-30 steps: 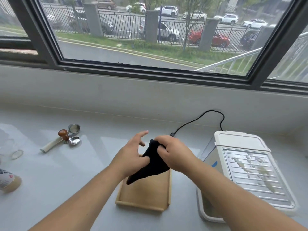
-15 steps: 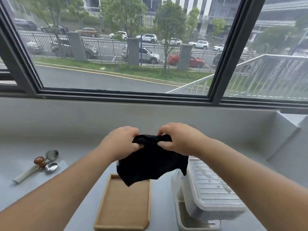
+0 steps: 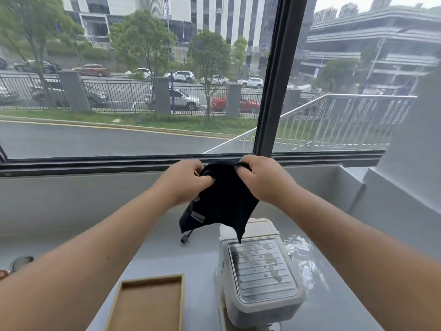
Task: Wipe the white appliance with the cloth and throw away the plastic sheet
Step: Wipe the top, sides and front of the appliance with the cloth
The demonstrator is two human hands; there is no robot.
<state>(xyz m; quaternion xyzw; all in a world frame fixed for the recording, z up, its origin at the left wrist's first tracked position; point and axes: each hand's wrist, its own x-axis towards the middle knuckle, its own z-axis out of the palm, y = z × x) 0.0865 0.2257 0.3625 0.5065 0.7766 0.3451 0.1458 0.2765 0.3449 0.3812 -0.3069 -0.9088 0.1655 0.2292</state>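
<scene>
at the window counter, i see my left hand [image 3: 185,181] and right hand [image 3: 263,179] raised side by side, each one clenched on the top edge of one black cloth [image 3: 222,201], stretching it between them. the cloth hangs down from both fists in the air, its lower right tip dangling just over the far end of the white appliance [image 3: 261,271], though i cannot tell if it touches. a small grey tag shows on the cloth's lower left part.

one white appliance stands on the grey counter [image 3: 167,249], near and right of centre, below my right forearm, its ribbed top panel marked with smears. one crumpled clear plastic sheet [image 3: 304,261] lies on the counter just beside the appliance's right side, well below my right hand and apart from it. one shallow wooden tray [image 3: 148,304] sits on the counter to the left of the appliance, near my left forearm. one dark cable end [image 3: 185,240] lies on the counter under the hanging cloth. at the far left edge, a round metal item [image 3: 21,261] is partly cut off.

two hands, one cloth, one appliance, one plastic sheet, one tray.
</scene>
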